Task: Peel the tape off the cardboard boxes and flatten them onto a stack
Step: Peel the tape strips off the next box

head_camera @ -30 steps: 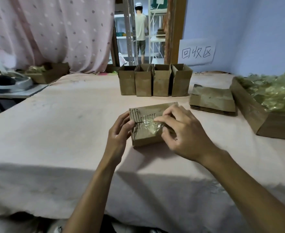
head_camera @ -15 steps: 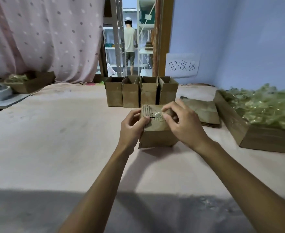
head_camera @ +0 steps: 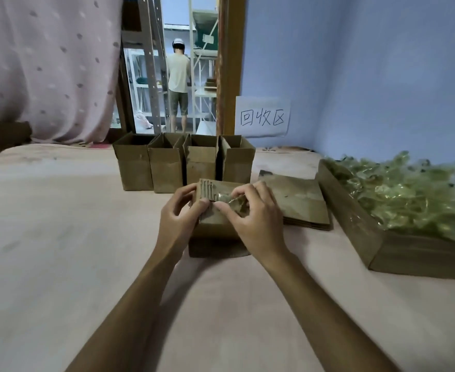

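box (head_camera: 215,226) between hands, right hand (head_camera: 255,218) seemingly pinching tape (head_camera: 231,202)

Dim, soft indoor light; brighter through the doorway (head_camera: 178,76) behind. Soft shadow under the forearms. Wide-angle bending at edges, slight overall blur.

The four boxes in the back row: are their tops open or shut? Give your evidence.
Open. The four boxes stand upright, top flaps raised, with their hollow insides showing.

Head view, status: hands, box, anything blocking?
Left hand grips the box, right hand pinches crumpled tape. Tape partly off, box not yet flattened. Flattened stack at right, path clear.
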